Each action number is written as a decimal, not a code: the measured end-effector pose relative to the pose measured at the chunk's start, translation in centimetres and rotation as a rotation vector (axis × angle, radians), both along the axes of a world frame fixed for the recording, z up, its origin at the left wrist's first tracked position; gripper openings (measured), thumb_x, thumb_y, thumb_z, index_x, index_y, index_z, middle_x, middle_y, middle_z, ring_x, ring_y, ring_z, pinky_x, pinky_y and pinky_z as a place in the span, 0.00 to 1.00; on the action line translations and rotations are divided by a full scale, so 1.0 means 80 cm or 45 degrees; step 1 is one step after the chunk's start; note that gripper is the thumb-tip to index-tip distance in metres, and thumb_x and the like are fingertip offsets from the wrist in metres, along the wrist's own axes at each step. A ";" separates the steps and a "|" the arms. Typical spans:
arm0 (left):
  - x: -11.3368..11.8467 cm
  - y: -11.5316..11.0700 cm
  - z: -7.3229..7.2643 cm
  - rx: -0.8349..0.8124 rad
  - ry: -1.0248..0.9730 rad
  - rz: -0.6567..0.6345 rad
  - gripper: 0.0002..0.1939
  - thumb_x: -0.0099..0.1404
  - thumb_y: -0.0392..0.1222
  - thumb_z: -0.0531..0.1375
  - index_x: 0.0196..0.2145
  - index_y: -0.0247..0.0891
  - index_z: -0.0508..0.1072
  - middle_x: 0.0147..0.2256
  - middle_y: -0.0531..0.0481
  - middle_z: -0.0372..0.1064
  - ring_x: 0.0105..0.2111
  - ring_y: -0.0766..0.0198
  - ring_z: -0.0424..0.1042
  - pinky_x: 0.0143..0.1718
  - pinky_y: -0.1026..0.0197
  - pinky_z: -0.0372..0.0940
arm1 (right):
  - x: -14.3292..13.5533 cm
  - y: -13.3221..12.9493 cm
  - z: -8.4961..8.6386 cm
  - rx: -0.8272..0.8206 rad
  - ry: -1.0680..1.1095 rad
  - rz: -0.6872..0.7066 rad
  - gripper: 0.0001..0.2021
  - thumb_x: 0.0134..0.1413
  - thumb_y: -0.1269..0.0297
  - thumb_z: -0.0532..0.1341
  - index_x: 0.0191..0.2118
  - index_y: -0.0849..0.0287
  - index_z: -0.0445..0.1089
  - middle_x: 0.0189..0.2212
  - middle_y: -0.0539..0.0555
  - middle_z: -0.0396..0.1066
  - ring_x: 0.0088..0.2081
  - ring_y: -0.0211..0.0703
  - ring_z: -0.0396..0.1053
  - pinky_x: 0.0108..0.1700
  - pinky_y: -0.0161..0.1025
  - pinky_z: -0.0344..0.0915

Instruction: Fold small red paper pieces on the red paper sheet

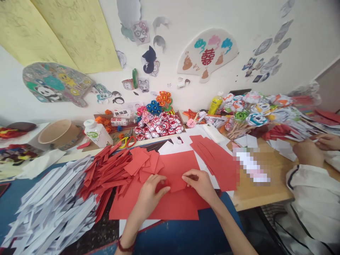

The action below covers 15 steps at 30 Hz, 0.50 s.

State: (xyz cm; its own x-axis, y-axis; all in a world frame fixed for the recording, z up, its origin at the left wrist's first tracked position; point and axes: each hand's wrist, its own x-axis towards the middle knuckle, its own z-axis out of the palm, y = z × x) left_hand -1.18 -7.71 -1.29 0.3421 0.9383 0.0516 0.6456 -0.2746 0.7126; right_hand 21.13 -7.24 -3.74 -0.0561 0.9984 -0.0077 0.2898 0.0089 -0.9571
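Note:
A small piece of red paper (176,183) is pinched at its right end between the thumb and fingers of my right hand (198,183). My left hand (152,194) curves at the piece's left end, thumb and forefinger apart; whether a fingertip touches it is hard to make out. Beneath both hands lie large red sheets (156,209). Just beyond my left hand are loose red paper squares (142,161), beside a heap of folded red strips (106,173). Farther left spreads a big pile of folded white paper strips (57,205).
More red sheets (216,161) lie to the right. Behind stand a white bottle (97,134), scissors (127,142), red-and-white paper flowers (159,125) and a yellow bottle (215,103). At the right, a co-worker's hands (309,150) hold white paper near a flower bunch (256,108).

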 end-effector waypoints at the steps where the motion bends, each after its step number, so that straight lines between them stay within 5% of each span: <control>1: -0.003 0.000 -0.002 -0.016 -0.015 0.002 0.07 0.64 0.42 0.59 0.40 0.40 0.72 0.36 0.49 0.72 0.38 0.60 0.69 0.40 0.58 0.63 | 0.001 -0.002 -0.003 -0.025 0.032 -0.033 0.13 0.52 0.54 0.63 0.31 0.60 0.74 0.22 0.52 0.73 0.23 0.41 0.70 0.28 0.37 0.67; 9: 0.002 0.007 -0.007 0.043 0.056 -0.019 0.08 0.59 0.41 0.64 0.38 0.42 0.74 0.37 0.50 0.73 0.39 0.58 0.69 0.42 0.56 0.62 | 0.002 -0.012 -0.013 -0.088 0.001 -0.099 0.12 0.51 0.56 0.64 0.33 0.60 0.74 0.24 0.53 0.74 0.25 0.43 0.72 0.29 0.38 0.69; 15: 0.011 0.012 -0.012 0.117 0.086 0.055 0.07 0.65 0.39 0.58 0.30 0.39 0.74 0.31 0.49 0.73 0.34 0.59 0.69 0.40 0.56 0.60 | 0.004 -0.009 -0.007 -0.107 0.016 0.000 0.09 0.52 0.58 0.63 0.32 0.60 0.73 0.25 0.52 0.74 0.25 0.42 0.71 0.29 0.37 0.69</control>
State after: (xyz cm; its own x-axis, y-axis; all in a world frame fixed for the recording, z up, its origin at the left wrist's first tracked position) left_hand -0.34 -6.79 -2.27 0.3074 0.9445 0.1162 0.7037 -0.3078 0.6403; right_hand 21.47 -7.96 -4.26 -0.0567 0.9942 -0.0909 0.2776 -0.0718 -0.9580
